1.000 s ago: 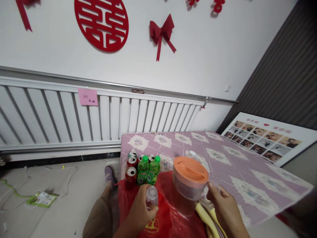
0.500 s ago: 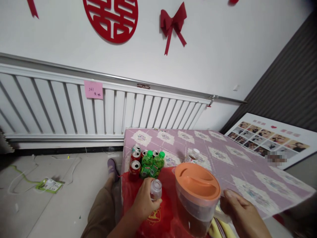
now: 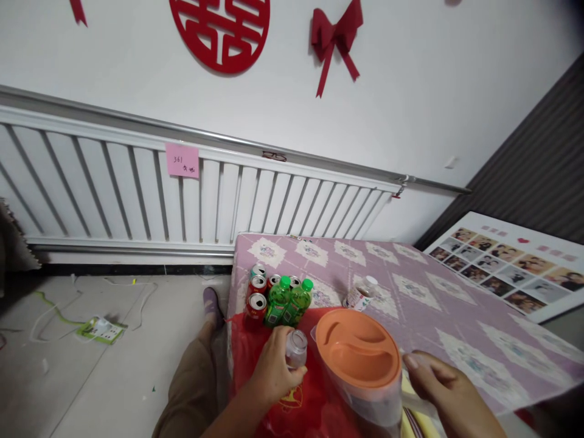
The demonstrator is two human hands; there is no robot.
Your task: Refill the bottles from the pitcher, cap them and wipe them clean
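My left hand is wrapped around a small clear bottle, uncapped, its mouth facing up. To the right, my right hand grips the side handle of a clear plastic pitcher topped by an orange lid. The pitcher leans left and stands apart from the bottle's mouth. Its lower part runs out of view at the bottom. Just beyond the left hand are two green bottles with green caps and several drink cans.
A red cloth lies over the purple patterned table cover. Farther back stands a white-capped bottle. A yellow cloth is under the right hand. A radiator lines the wall; a power strip lies on the floor.
The pitcher has tilted left and come closer to the small clear bottle. Both hands keep their holds. The whole view has shifted slightly.
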